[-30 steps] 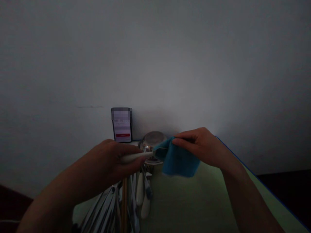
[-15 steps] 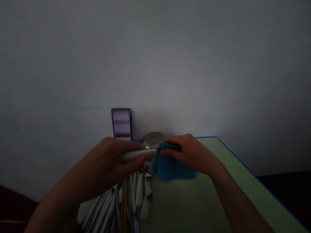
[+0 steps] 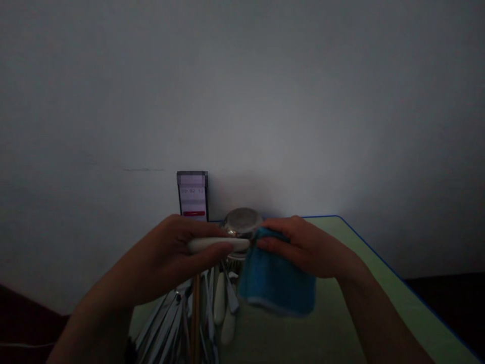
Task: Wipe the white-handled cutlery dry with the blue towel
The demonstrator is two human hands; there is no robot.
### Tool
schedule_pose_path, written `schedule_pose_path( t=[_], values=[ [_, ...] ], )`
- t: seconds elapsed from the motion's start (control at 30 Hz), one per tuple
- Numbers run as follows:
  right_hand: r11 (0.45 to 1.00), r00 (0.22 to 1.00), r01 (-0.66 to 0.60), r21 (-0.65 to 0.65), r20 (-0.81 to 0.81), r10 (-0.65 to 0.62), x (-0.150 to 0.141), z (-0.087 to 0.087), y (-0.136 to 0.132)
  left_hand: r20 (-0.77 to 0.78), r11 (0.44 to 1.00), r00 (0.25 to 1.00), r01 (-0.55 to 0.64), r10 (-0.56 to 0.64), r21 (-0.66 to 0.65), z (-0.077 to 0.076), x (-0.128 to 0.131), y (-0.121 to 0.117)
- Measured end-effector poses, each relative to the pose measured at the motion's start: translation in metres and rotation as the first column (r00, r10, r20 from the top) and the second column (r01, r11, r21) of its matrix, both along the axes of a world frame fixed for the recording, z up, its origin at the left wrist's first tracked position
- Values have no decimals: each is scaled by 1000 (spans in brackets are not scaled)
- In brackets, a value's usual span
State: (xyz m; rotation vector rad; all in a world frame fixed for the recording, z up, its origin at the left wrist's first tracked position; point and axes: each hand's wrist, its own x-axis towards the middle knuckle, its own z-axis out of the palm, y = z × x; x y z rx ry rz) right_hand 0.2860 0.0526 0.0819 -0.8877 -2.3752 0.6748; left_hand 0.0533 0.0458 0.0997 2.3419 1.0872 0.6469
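Note:
My left hand (image 3: pixel 189 250) is closed round the white handle (image 3: pixel 219 244) of a utensil, held level above the table. What sort of utensil it is cannot be told, as its far end is hidden at the cloth. A blue cloth (image 3: pixel 278 278) hangs from my right hand (image 3: pixel 299 242), pinched between thumb and fingers at the tip of the handle. Below my hands lies a pile of metal cutlery (image 3: pixel 166 323), with white-handled pieces (image 3: pixel 220 298) and wooden chopsticks (image 3: pixel 196 318) among it.
Behind my hands a shiny metal bowl (image 3: pixel 242 218) stands upside down by the wall. A phone (image 3: pixel 193 197) showing a timer leans upright on the wall to its left. The green tabletop (image 3: pixel 329 328) has a blue edge (image 3: pixel 379 259) along the right.
The right hand and cloth have shifted slightly right and away from the left hand. The cloth hangs lower and spreads wider. The left hand keeps its hold on the white handle.

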Motion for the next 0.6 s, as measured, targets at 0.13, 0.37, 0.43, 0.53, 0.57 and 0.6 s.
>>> schedule_pose_path(
  t=[0.13, 0.37, 0.43, 0.53, 0.57, 0.6],
  values=[
    [980, 992, -119, -157, 18, 124, 8, 5, -1, -78, 994, 997, 8, -16, -107, -1, -1, 0],
    [994, 996, 82, -66, 25, -80, 9, 2, -1, -130, 999, 990, -52, 50, -6, -7, 14, -2],
    [991, 992, 130, -11, 9, -130, 7, 2, -2, -135, 999, 990, -45, 46, 11, -7, 18, -2],
    [989, 989, 145, 19, -4, -144, 5, 3, -3, -137, 999, 990, -42, 46, 33, -5, 18, -2],
    [991, 991, 135, 21, -4, -135, 5, 3, -3, -142, 998, 989, -45, 51, 43, -4, 17, -2],
    [992, 992, 122, 19, -1, -122, 4, 4, -4, -147, 998, 988, -45, 52, 50, -3, 16, -2]
  ],
)
